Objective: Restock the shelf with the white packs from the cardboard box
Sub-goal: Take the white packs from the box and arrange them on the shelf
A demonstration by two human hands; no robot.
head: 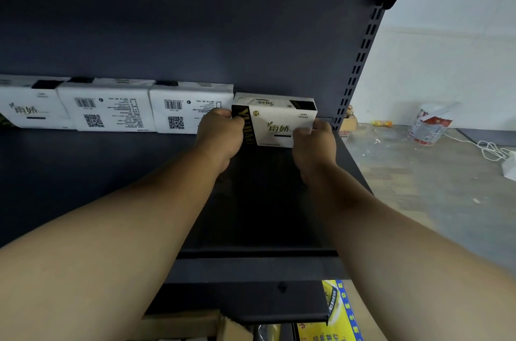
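- We face a dark matte metal shelf (265, 201) beside a speckled concrete floor (418, 187).
- Three glossy white rectangular packs (111, 108) line its back.
- Our left hand (220, 131) and right hand (314, 145) grip a fourth white pack (275, 122) at the row's right end.

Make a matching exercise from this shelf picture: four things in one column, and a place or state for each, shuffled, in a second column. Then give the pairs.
Things
1. held pack
2. barcode pack
3. paint can
4. white cable

Places or states
A. lying loose on the floor, far right
B. gripped at both ends by left hand and right hand
C. on the floor by the wall
D. standing on the shelf against the back panel, just left of the hands

Pairs: 1-B, 2-D, 3-C, 4-A
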